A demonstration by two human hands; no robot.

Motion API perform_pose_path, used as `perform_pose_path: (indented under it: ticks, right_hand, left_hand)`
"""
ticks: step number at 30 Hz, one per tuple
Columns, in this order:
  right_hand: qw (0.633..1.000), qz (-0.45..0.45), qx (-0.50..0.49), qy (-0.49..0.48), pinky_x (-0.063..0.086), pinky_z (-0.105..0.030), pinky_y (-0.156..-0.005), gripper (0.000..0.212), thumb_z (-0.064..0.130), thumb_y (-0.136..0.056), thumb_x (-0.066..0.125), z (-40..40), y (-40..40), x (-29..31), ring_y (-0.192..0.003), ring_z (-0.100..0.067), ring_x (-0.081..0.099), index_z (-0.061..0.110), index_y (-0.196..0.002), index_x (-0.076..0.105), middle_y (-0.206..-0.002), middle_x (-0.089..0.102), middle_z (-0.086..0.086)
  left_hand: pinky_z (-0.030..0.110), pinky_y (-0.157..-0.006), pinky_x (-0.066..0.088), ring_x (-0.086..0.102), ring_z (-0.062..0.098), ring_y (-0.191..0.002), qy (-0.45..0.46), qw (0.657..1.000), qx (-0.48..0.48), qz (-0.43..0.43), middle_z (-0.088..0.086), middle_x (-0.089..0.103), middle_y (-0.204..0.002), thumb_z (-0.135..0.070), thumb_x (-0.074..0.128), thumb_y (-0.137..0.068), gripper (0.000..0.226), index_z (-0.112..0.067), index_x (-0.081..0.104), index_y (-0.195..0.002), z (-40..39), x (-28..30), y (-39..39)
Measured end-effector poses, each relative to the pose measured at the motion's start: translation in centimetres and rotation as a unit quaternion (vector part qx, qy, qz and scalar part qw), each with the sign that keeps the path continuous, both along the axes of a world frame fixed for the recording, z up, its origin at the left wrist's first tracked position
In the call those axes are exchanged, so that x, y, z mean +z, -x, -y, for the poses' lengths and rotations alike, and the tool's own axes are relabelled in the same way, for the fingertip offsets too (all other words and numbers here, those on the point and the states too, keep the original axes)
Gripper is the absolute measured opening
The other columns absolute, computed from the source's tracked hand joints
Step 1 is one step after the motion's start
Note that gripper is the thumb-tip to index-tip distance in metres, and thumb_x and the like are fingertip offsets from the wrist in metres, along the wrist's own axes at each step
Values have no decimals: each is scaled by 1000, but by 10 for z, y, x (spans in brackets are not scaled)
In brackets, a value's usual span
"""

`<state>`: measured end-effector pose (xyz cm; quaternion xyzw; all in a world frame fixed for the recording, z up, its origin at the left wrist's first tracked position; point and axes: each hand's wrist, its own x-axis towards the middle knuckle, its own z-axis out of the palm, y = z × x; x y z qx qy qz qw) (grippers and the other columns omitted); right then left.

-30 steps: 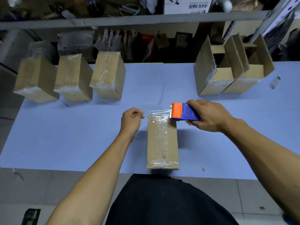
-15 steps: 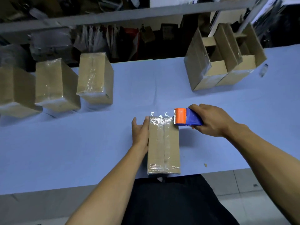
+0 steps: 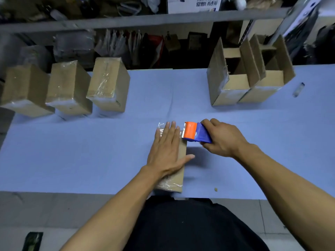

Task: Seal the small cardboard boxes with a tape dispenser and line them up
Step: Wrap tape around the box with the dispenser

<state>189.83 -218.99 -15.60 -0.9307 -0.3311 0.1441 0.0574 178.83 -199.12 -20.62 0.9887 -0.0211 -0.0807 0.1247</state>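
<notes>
A small taped cardboard box [image 3: 176, 180] lies lengthwise near the front edge of the blue table [image 3: 90, 151]. My left hand [image 3: 167, 151] presses flat on its top with straight fingers, covering most of it. My right hand [image 3: 222, 138] grips the blue and orange tape dispenser [image 3: 194, 133], whose orange end touches the box's far right corner. Clear tape shows crinkled at the box's far end.
Three sealed boxes [image 3: 70, 87] stand in a row at the far left. Two open boxes [image 3: 248, 73] with raised flaps stand at the far right. A small clear object [image 3: 298, 89] lies near the right edge. Cluttered shelves [image 3: 145, 20] run behind the table.
My left hand went from a fist pulling the tape end, to the box's left side, to lying flat on its top. The dispenser stayed at the box's far end.
</notes>
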Motion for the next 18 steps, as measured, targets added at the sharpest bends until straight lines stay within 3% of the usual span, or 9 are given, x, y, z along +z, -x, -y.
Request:
perform_pose_path:
  ticks: [2, 7, 11, 14, 16, 18]
  right_hand:
    - [1000, -2, 9, -13, 43, -33, -62, 49, 43, -85, 62, 1, -1, -1, -83, -31, 59, 19, -124, 46, -104, 58, -4]
    - [998, -27, 43, -39, 45, -34, -64, 48, 45, -86, 60, 20, -5, -7, -83, -31, 58, 21, -124, 44, -101, 59, -4]
    - [998, -46, 34, -23, 40, -33, -66, 64, 59, -86, 58, 48, -13, -12, -89, -29, 59, 26, -136, 38, -112, 56, -2]
    - [999, -27, 43, -5, 38, -32, -66, 84, 76, -87, 42, 50, -16, -12, -91, -27, 60, 36, -156, 15, -118, 47, 1]
    - [998, -12, 56, 6, 35, -30, -64, 80, 74, -90, 35, 50, -17, -8, -89, -25, 60, 43, -156, 3, -118, 44, 0]
    - [998, 1, 62, 20, 35, -30, -63, 77, 70, -91, 39, 43, -14, -5, -91, -26, 60, 47, -155, 4, -120, 44, -4]
  left_hand:
    - [45, -120, -10, -5, 24, -153, -36, 999, 1, -1, 10, -2, -164, -86, 18, -80, 112, -5, 7, -156, 1, -3, 1]
    - [47, -122, -8, -21, 14, -148, -50, 997, 17, -50, -2, -22, -160, -71, 27, -79, 101, -16, -5, -157, -2, 4, 1]
    - [45, -122, -10, -20, 15, -150, -55, 996, 26, -60, -4, -22, -159, -70, 25, -77, 101, -17, -4, -158, 2, 11, 0]
    - [45, -122, -9, -18, 16, -151, -60, 996, 34, -59, -3, -20, -161, -70, 26, -77, 101, -17, -4, -158, 6, 11, 0]
    - [45, -122, -9, -18, 15, -151, -60, 996, 35, -57, -3, -19, -161, -69, 27, -77, 100, -18, -5, -158, 8, 12, 0]
    - [45, -122, -11, -20, 14, -150, -61, 996, 36, -57, -4, -19, -162, -69, 27, -77, 100, -18, -4, -158, 10, 13, 0]
